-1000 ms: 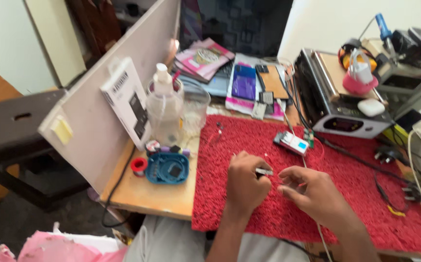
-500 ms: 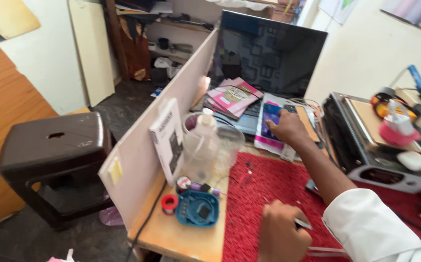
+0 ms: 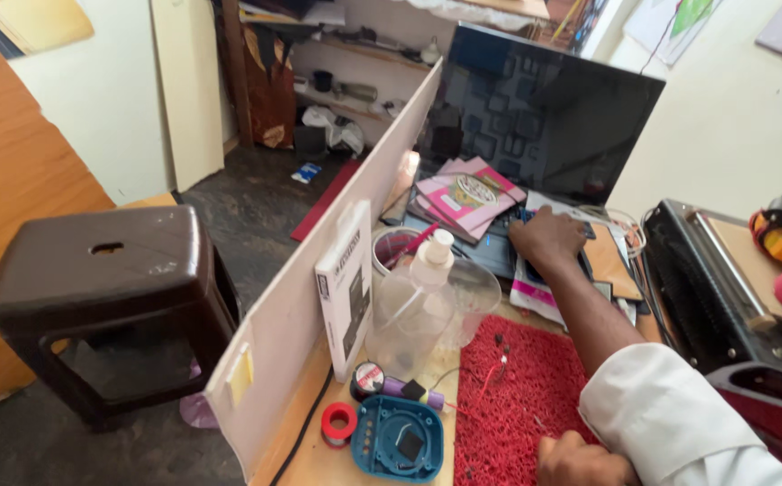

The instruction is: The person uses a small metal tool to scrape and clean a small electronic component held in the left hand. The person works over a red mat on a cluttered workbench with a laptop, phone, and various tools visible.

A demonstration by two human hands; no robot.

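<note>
While the left hand (image 3: 580, 463) rests on the red mat (image 3: 517, 405), grip hidden, the right hand (image 3: 548, 238) lies palm-down on a flat packet (image 3: 535, 292) before the laptop (image 3: 544, 126), grasp unclear; it looks light and slick, best pinched at an edge.

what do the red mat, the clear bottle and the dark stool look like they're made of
Red mat: looks like coarse looped plastic fibre, a rough matte pile.
Clear bottle: seemingly thin plastic, see-through and slightly cloudy, with a white cap.
Dark stool: likely moulded plastic, dark brown with a soft sheen, made in one piece with a slot in the seat.
</note>
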